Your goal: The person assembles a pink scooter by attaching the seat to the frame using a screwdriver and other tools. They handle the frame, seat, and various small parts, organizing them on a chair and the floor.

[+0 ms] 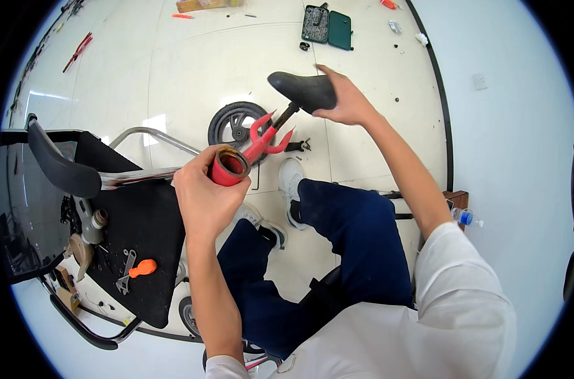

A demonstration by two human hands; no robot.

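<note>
A small red bike frame [256, 150] is held up in front of me, with two pointed prongs near its far end. My left hand [205, 192] is closed around the wide open tube at its near end, whose hollow faces up toward me. A black saddle [306, 91] sits at the far end on a dark seat post [287, 115] that runs into the red frame. My right hand [350, 101] grips the saddle's broad back end, thumb below and fingers on top. Beyond the frame, a black spoked wheel [236, 123] lies on the floor.
At left, a chair with a black seat [132, 218] holds an adjustable wrench [126, 275] and an orange-handled screwdriver [143, 268]. A green case [340, 31] lies open on the floor [192, 69] ahead. A water bottle [467, 218] is by the right wall.
</note>
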